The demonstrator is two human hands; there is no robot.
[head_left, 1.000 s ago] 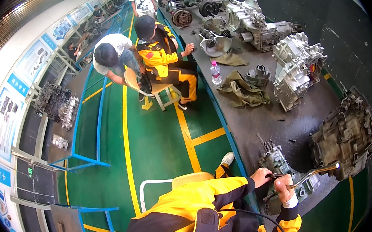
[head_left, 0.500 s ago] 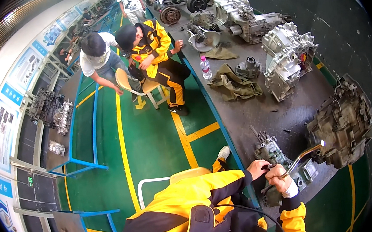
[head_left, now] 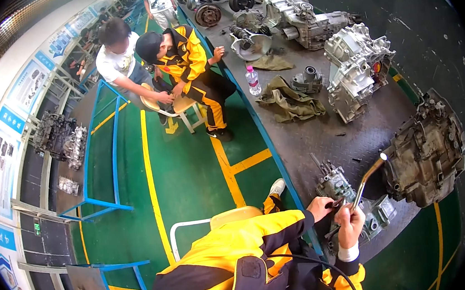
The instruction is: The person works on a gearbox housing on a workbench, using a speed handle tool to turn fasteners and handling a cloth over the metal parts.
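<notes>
My left hand (head_left: 320,208) is closed around a small dark piece, perhaps the socket end of a tool, at a light metal transmission case (head_left: 333,177) near the bench's edge. Just right of it, my right hand (head_left: 350,224) grips a bent chrome bar (head_left: 370,173) that slants up toward a grimy brown housing (head_left: 424,154). Whether the bar connects to the piece in my left hand is hard to tell. A few small loose parts (head_left: 356,160) lie behind the case.
Farther along the bench (head_left: 299,138) are silver housings (head_left: 356,63), a bottle (head_left: 252,80), cloths (head_left: 290,100) and axle parts. Two people (head_left: 191,65) are at a chair left of the bench; another (head_left: 160,4) stands behind. Blue stands (head_left: 114,167) line the left. A chair (head_left: 233,215) is beside me.
My right hand has lifted the bar's far end higher, making it steeper. My left hand stays at the case. The white-shirted person by the chair now reaches toward the seated person's lap.
</notes>
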